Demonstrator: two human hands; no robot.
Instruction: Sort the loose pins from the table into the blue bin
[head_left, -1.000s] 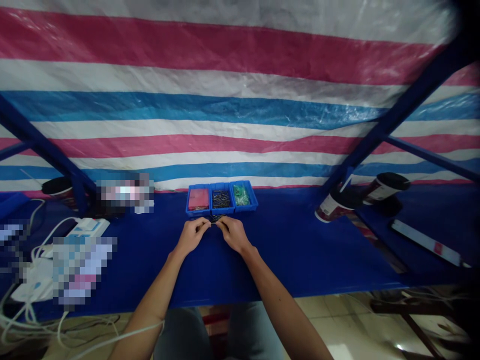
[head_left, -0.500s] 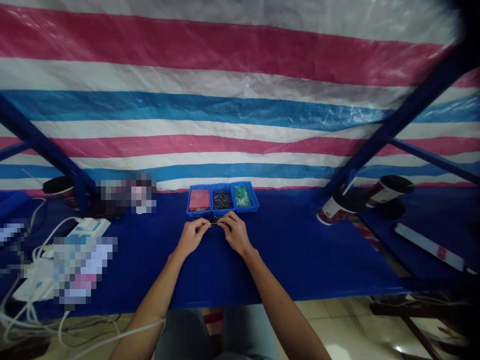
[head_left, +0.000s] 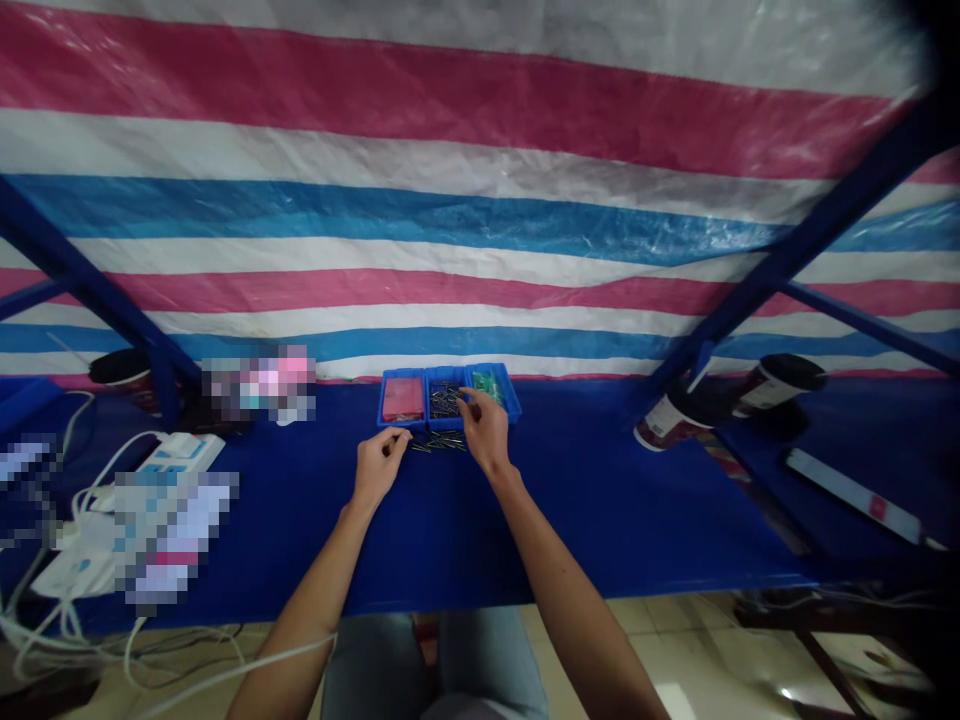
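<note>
My left hand rests at the blue table top, thumb and index finger pinched together; whatever lies between them is too small to make out. Just right of those fingertips is a loose row of thin dark pieces like screws or pins. My right hand is over the front of the bins, its fingers curled close together at the border of the middle and right ones. The middle blue bin contains more thin dark metal pieces. What the right fingertips grip, if anything, cannot be seen.
The left bin has flat pink pieces; the right one has green and clear bits. A white power strip with cables lies left. Two lidded cups and a white phone-like slab are right. Striped sheeting hangs behind.
My hands were together in front of the bins and have separated. The right hand moved forward to the bins, the left slightly back and left. The row of dark pieces is now uncovered.
</note>
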